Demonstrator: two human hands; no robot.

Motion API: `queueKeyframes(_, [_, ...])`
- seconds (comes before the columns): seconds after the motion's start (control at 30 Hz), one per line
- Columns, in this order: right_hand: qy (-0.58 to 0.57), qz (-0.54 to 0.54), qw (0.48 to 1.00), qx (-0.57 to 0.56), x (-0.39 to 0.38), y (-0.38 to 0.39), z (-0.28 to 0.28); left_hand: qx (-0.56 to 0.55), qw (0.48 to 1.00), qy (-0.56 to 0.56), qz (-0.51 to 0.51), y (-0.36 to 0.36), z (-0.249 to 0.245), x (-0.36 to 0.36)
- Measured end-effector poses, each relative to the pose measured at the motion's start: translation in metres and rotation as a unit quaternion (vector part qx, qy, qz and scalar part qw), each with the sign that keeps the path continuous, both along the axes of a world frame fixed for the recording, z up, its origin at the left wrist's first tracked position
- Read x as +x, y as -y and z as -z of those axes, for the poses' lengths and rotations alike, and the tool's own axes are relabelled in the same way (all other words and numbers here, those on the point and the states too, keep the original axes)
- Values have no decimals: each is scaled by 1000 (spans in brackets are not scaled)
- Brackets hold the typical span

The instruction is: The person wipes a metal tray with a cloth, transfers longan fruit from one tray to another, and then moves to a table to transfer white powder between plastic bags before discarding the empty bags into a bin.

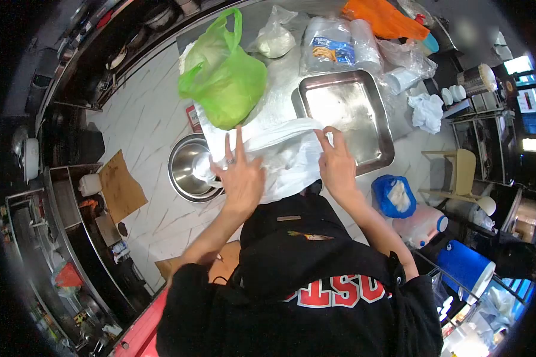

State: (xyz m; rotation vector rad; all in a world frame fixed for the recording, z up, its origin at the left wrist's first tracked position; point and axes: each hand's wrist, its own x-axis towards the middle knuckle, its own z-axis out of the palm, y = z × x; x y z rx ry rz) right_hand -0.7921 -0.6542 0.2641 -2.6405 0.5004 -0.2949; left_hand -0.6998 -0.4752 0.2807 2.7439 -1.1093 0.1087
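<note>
Pinching the white plastic bag's (289, 157) rim between closed fingers: right hand (337, 166); left hand (242, 181) spread flat and open on the same bag | steel bowl (183, 172) just outside the left hand | steel tray (354, 110) beyond the right hand; green bag (223, 77) beyond the left

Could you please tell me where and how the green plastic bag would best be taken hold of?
Probably by its handle loop, which stands free beyond the full, rounded body of the green bag. Come from the far side, where the loop points, and hook the grip through the open loop.
</note>
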Motion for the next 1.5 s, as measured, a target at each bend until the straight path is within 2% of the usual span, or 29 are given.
queueKeyframes(0.07, [2, -23, 999, -22, 1, 0, -3, 128, 981, 23, -142, -23, 18, -1])
queueKeyframes(0.1, [8, -47, 998, -49, 3, 1, -6, 129, 980, 21, -147, -33, 20, 4])
queueKeyframes(0.17, [-15, -61, 997, -54, 5, 2, -12, 0, 963, -191, -191, -49, 21, 14])
queueKeyframes(0.2, [-36, -69, 995, -58, 8, 1, -16, -8, 976, -146, -162, -49, 6, 14])
queueKeyframes(0.3, [-90, -42, 995, -14, 20, -3, -45, 11, 974, -138, -182, -46, -29, 13])
queueKeyframes(0.33, [-95, -83, 991, -45, 19, -2, -45, 11, 973, -138, -186, -48, -25, 15])
queueKeyframes(0.4, [-100, -104, 989, -19, 19, -3, -40, 0, 958, -226, -178, -53, -10, 23])
queueKeyframes(0.53, [-52, -131, 990, 11, 31, 5, -48, 12, 955, -240, -176, -54, -2, 28])
queueKeyframes(0.67, [-78, -138, 987, 33, 39, 12, -66, -5, 945, -274, -180, -51, -17, 29])
queueKeyframes(0.73, [-38, -148, 988, -5, 40, 14, -71, -10, 940, -287, -184, -48, -19, 27])
queueKeyframes(0.83, [-44, -153, 987, -35, 43, 16, -63, -20, 939, -294, -178, -49, -14, 22])
queueKeyframes(0.9, [-82, -132, 987, -42, 45, 15, -58, 8, 957, -253, -141, -47, -8, 22])
queueKeyframes(0.97, [-116, -111, 986, -50, 49, 15, -60, 20, 955, -265, -129, -49, -16, 25])
queueKeyframes(1.03, [-153, -104, 983, -16, 50, 17, -64, 11, 971, -233, -59, -56, -27, 34])
queueKeyframes(1.07, [-152, -107, 982, -18, 48, 18, -65, -86, 966, -242, -20, -60, -31, 46])
queueKeyframes(1.1, [-118, -129, 984, -47, 46, 20, -66, -87, 966, -241, -22, -57, -38, 56])
queueKeyframes(1.17, [-81, -154, 982, -77, 52, 19, -71, -252, 945, -163, -128, -48, -49, 84])
queueKeyframes(1.23, [-14, -154, 981, -116, 68, 10, -88, -275, 946, 56, -162, -30, -51, 123])
queueKeyframes(1.3, [107, -196, 967, -120, 102, -1, -92, -280, 920, 192, -196, -12, -44, 162])
queueKeyframes(1.33, [163, -227, 952, -122, 125, -7, -90, -281, 919, 193, -198, -5, -31, 185])
queueKeyframes(1.4, [246, -312, 906, -144, 175, -20, -88, -312, 936, -35, -162, 2, 7, 217])
queueKeyframes(1.43, [242, -351, 896, -126, 205, -23, -73, -313, 935, -35, -163, 2, 13, 214])
queueKeyframes(1.47, [238, -389, 883, -110, 230, -21, -51, -263, 949, -103, -141, 5, 17, 205])
queueKeyframes(1.5, [140, -387, 903, -122, 244, -13, -31, -211, 955, -171, -118, 6, 19, 195])
